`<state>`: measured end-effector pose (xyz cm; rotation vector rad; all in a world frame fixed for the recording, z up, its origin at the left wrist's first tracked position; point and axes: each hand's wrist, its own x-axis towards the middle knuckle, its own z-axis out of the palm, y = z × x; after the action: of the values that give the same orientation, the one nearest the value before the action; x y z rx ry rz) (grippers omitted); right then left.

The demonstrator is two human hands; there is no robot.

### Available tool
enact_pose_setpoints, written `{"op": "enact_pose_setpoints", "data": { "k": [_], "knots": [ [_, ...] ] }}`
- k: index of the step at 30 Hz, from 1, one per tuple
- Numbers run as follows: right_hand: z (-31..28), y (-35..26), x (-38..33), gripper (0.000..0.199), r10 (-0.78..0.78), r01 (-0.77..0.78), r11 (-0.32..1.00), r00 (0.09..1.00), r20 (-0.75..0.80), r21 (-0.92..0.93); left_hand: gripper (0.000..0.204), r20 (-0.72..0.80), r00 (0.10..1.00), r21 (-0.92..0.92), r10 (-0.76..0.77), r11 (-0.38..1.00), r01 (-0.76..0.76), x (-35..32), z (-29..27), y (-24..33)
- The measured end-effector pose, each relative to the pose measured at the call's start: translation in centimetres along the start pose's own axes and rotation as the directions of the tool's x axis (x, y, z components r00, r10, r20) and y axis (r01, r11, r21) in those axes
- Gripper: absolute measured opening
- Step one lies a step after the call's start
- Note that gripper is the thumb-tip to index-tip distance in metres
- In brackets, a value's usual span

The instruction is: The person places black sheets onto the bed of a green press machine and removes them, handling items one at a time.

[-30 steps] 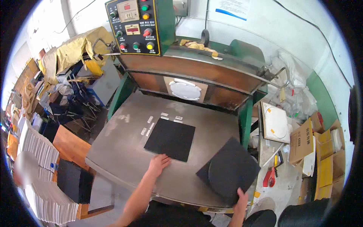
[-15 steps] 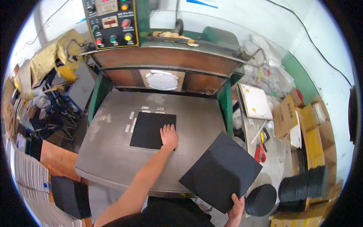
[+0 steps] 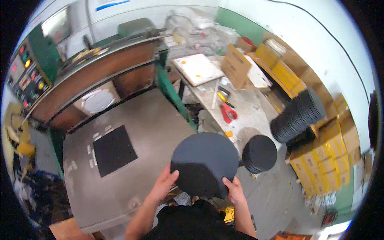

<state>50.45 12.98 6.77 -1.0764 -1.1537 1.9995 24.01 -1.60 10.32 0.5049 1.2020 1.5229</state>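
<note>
A round black disc [image 3: 205,158] is held up in front of me at the right edge of the machine's metal bed. My left hand [image 3: 165,185] grips its lower left rim, thumb on top. At the lower right rim, my right hand [image 3: 235,191] is closed on it, also thumb uppermost. Darker black material shows along its lower edge near the right hand; whether it is a separate piece I cannot tell. A square black sheet [image 3: 115,151] lies flat on the bed [image 3: 156,120], touching or close to several small white blocks [image 3: 95,136].
Right of me, a short stack of black discs [image 3: 260,154] stands near the worktable [image 3: 250,110], with a longer, leaning stack [image 3: 298,116] beyond. A red tape dispenser [image 3: 229,114] and a white board [image 3: 198,69] lie on the table. Cardboard boxes [image 3: 322,164] line the right wall.
My view has turned right. My left hand has left the sheet on the bed and joined my right hand. A round disc shows in my hands where a square sheet with a circular outline was.
</note>
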Motion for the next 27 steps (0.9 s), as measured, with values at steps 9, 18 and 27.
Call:
{"op": "enact_pose_setpoints", "data": {
  "k": [9, 18, 27],
  "knots": [
    [-12.3, -5.1, -6.8, 0.032, 0.038, -0.045, 0.999, 0.97, -0.239, -0.021, 0.042, 0.028, 0.999, -0.119, -0.031, 0.992, 0.034, 9.3, 11.1, -9.1],
    [-33.9, -7.2, -22.9, 0.023, -0.377, -0.315, 0.756, 0.506, -0.775, -0.574, 0.044, 0.348, 0.931, -0.367, -0.109, 0.898, 0.243, 22.4, 28.4, -17.1],
    [-42.1, 15.0, -26.6, 0.065, -0.116, -0.892, 0.299, 0.318, -0.941, -0.338, 0.034, 0.092, 0.933, -0.119, -0.348, 0.926, 0.358, 27.6, 35.6, -26.2]
  ]
}}
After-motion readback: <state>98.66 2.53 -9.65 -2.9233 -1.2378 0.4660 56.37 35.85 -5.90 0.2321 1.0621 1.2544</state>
